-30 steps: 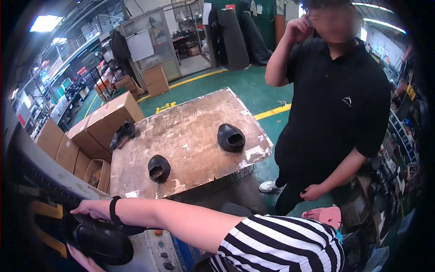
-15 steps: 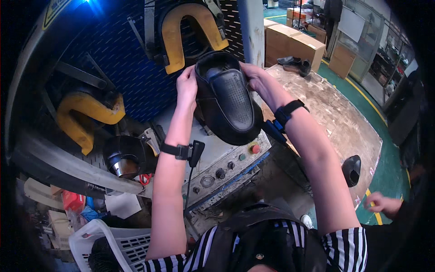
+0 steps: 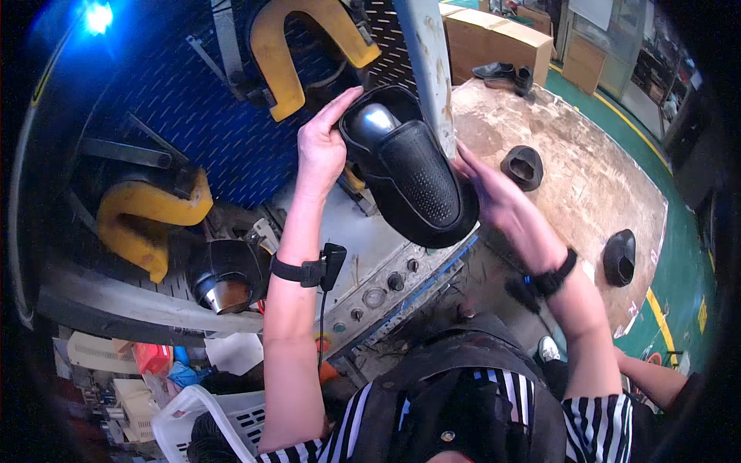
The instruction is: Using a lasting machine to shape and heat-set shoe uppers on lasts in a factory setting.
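Shoe (image 3: 423,181) shows shiny metal (image 3: 377,121) in its opening; left hand (image 3: 321,148), straight-fingered, touches its rim; right hand (image 3: 498,197) spreads flat beside it.

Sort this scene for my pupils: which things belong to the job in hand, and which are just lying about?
Job in hand, apparently:
black shoe upper, between left hand and right hand
shiny metal form in its opening
yellow U-shaped pads
control panel

Lying about, apparently:
white plastic basket
cardboard boxes
black shoes on the wooden table
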`<action>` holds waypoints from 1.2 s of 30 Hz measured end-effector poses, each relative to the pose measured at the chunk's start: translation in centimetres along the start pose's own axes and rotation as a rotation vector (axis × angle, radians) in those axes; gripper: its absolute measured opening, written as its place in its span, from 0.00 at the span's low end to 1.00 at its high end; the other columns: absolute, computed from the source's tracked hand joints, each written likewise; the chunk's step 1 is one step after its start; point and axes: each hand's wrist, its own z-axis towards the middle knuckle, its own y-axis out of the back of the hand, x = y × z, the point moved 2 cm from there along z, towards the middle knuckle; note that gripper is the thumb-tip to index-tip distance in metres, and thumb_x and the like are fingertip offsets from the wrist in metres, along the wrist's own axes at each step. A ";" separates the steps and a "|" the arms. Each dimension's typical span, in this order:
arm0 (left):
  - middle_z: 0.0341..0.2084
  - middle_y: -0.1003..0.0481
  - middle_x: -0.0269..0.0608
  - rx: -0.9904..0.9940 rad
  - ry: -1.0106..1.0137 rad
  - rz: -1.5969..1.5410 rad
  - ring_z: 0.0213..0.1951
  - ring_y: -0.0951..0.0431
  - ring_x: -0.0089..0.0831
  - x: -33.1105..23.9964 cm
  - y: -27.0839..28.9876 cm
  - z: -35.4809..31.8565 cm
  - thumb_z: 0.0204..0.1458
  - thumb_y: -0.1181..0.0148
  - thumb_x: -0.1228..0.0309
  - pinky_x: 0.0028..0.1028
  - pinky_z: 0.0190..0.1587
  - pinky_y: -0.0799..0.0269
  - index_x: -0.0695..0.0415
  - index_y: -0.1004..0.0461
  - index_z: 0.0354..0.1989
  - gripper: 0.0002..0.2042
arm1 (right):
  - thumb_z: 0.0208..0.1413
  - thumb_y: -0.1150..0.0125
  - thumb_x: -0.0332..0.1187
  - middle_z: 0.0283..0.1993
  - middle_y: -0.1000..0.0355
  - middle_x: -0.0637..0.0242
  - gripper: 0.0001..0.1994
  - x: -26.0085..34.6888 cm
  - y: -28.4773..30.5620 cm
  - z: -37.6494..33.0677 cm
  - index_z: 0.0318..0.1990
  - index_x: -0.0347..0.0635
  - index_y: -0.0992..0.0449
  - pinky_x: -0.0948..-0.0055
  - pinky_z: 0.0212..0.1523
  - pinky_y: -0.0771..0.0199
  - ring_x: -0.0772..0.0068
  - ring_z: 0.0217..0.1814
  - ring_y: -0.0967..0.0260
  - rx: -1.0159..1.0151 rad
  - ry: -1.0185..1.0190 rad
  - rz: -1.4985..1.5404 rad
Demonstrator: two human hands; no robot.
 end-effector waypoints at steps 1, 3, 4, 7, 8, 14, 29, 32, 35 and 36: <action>0.45 0.26 0.43 -0.030 -0.056 0.043 0.51 0.28 0.33 -0.4 -0.3 0.1 0.38 0.63 0.93 0.26 0.57 0.38 0.57 0.26 0.47 0.28 | 0.60 0.53 0.45 0.44 0.26 0.64 0.18 -1.2 0.8 -1.8 0.49 0.42 0.30 0.65 0.44 0.26 0.71 0.43 0.28 0.071 -0.022 0.177; 0.45 0.26 0.44 -0.020 -0.109 0.136 0.52 0.28 0.34 -0.5 -0.3 -0.3 0.35 0.63 0.94 0.27 0.57 0.37 0.58 0.26 0.46 0.29 | 0.61 0.54 0.45 0.49 0.29 0.61 0.20 -4.1 0.9 -2.8 0.54 0.44 0.33 0.60 0.50 0.29 0.66 0.49 0.29 0.064 -0.024 0.459; 0.45 0.26 0.45 -0.020 -0.170 0.213 0.52 0.28 0.35 -0.8 -0.6 -0.4 0.33 0.63 0.94 0.28 0.58 0.37 0.58 0.26 0.45 0.30 | 0.61 0.54 0.45 0.51 0.30 0.60 0.20 -5.4 0.7 -2.6 0.55 0.45 0.35 0.58 0.52 0.30 0.64 0.50 0.30 -0.032 0.010 0.560; 0.45 0.26 0.45 -0.003 -0.297 0.324 0.53 0.29 0.37 -1.9 -0.9 -0.3 0.31 0.63 0.94 0.30 0.58 0.37 0.59 0.26 0.45 0.31 | 0.61 0.54 0.43 0.47 0.27 0.60 0.17 -8.2 -0.1 -0.4 0.49 0.42 0.30 0.60 0.51 0.30 0.64 0.46 0.28 -0.222 0.115 0.624; 0.45 0.26 0.45 0.006 -0.296 0.320 0.53 0.29 0.37 -2.0 -1.1 -0.7 0.31 0.63 0.94 0.30 0.58 0.37 0.59 0.26 0.45 0.31 | 0.62 0.55 0.42 0.47 0.27 0.60 0.16 -8.9 0.1 0.7 0.49 0.41 0.30 0.60 0.50 0.29 0.64 0.45 0.28 -0.270 0.173 0.582; 0.45 0.26 0.43 0.003 -0.445 0.377 0.53 0.30 0.39 -2.3 -2.4 -2.4 0.35 0.58 0.91 0.34 0.57 0.36 0.59 0.26 0.43 0.26 | 0.60 0.52 0.47 0.44 0.27 0.60 0.21 -11.5 1.2 4.4 0.50 0.38 0.31 0.66 0.46 0.29 0.67 0.43 0.28 -0.397 0.255 0.370; 0.47 0.28 0.45 -0.207 -0.192 0.460 0.53 0.33 0.46 -2.9 -4.8 -8.9 0.43 0.54 0.85 0.39 0.56 0.40 0.61 0.28 0.48 0.21 | 0.61 0.55 0.40 0.30 0.29 0.43 0.18 -12.7 4.7 23.0 0.40 0.33 0.27 0.61 0.35 0.33 0.51 0.32 0.32 -0.567 0.990 -0.342; 0.38 0.28 0.44 -0.302 -0.127 0.467 0.42 0.31 0.42 -2.5 -3.8 -8.3 0.44 0.50 0.84 0.36 0.47 0.36 0.59 0.27 0.48 0.20 | 0.56 0.52 0.31 0.35 0.28 0.43 0.13 -14.0 4.3 21.9 0.42 0.32 0.28 0.55 0.37 0.30 0.47 0.41 0.28 -0.642 0.904 -0.821; 0.26 0.32 0.39 -0.303 -0.221 0.553 0.31 0.33 0.36 -2.9 -2.8 -5.7 0.42 0.47 0.82 0.33 0.38 0.36 0.53 0.26 0.48 0.21 | 0.47 0.50 0.24 0.33 0.28 0.43 0.14 -14.4 3.3 21.1 0.43 0.32 0.29 0.53 0.39 0.29 0.44 0.37 0.29 -0.665 0.914 -0.859; 0.25 0.32 0.38 -0.265 -0.267 0.569 0.30 0.34 0.35 -2.9 -2.8 -5.0 0.42 0.46 0.82 0.33 0.37 0.36 0.53 0.26 0.48 0.22 | 0.47 0.50 0.24 0.33 0.28 0.43 0.14 -14.1 4.0 21.0 0.43 0.32 0.29 0.53 0.39 0.29 0.44 0.37 0.29 -0.685 0.914 -0.856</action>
